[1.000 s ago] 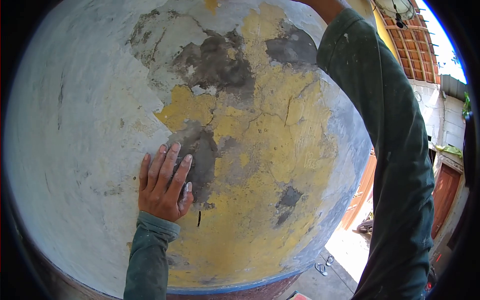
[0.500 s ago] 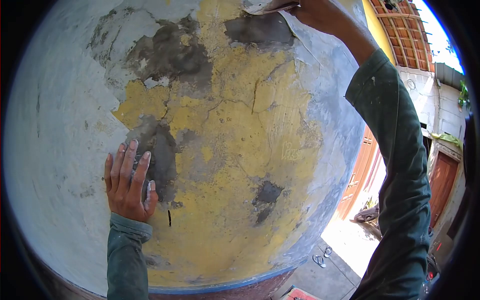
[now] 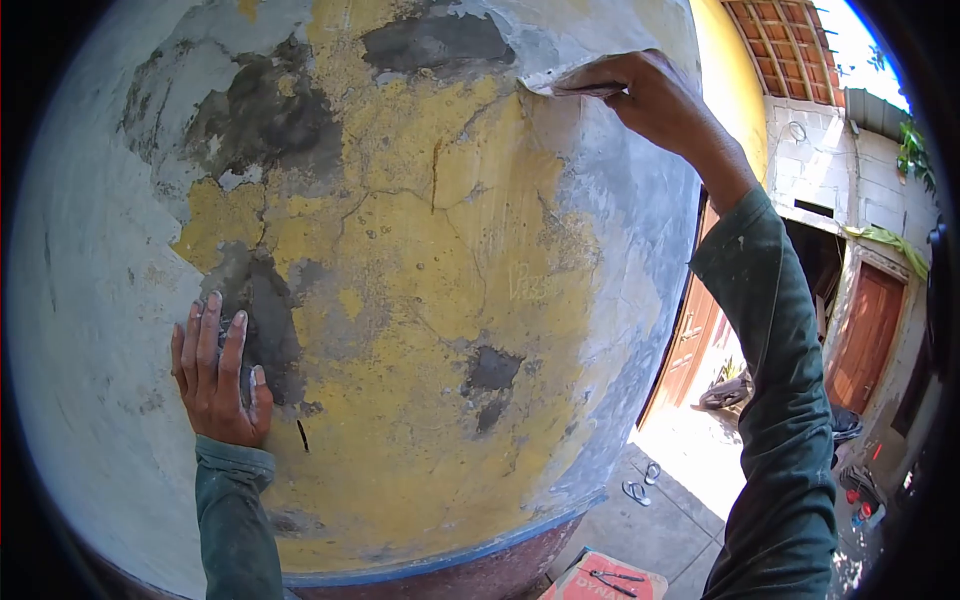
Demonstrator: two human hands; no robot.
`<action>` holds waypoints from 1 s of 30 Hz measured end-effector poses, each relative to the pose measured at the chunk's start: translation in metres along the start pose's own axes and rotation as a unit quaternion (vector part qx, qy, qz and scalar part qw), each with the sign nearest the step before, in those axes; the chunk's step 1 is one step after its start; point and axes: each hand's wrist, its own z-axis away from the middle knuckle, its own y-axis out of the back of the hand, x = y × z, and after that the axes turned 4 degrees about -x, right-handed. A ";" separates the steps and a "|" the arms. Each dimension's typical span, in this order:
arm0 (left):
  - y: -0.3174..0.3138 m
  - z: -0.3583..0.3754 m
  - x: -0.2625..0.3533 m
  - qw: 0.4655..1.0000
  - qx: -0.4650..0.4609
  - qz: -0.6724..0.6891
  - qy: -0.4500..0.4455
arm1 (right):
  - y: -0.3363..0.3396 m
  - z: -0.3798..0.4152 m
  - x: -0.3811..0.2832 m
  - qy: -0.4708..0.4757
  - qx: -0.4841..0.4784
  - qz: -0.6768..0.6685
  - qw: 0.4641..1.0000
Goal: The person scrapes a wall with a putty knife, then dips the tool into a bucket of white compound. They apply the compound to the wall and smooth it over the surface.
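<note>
A patchy wall (image 3: 430, 290) of yellow paint, grey filler and whitish skim fills most of the view. My right hand (image 3: 650, 95) grips a flat scraper (image 3: 562, 84) smeared with white paste, its edge at the wall's upper right, below and right of a dark grey patch (image 3: 440, 42). Much of the tool is hidden by my fingers. At lower left, my left hand (image 3: 222, 385) lies against the wall with fingers stretched upward, beside another dark patch (image 3: 268, 320). White residue marks its fingers and thumb.
A red box lid (image 3: 610, 578) with pliers (image 3: 615, 582) on it lies at the bottom. Sandals (image 3: 637, 490) rest on the paved floor to the right. Beyond stand a wooden door (image 3: 868, 340), a block wall and a tiled roof (image 3: 785, 45).
My right hand and scraper have moved down and to the right along the wall, away from the upper dark patch. The view has shifted; my left hand stays near the same wall patch.
</note>
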 end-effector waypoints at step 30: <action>0.008 -0.003 -0.001 0.999 -0.006 0.040 0.000 | -0.029 -0.071 -0.090 -0.058 0.174 0.071 0.980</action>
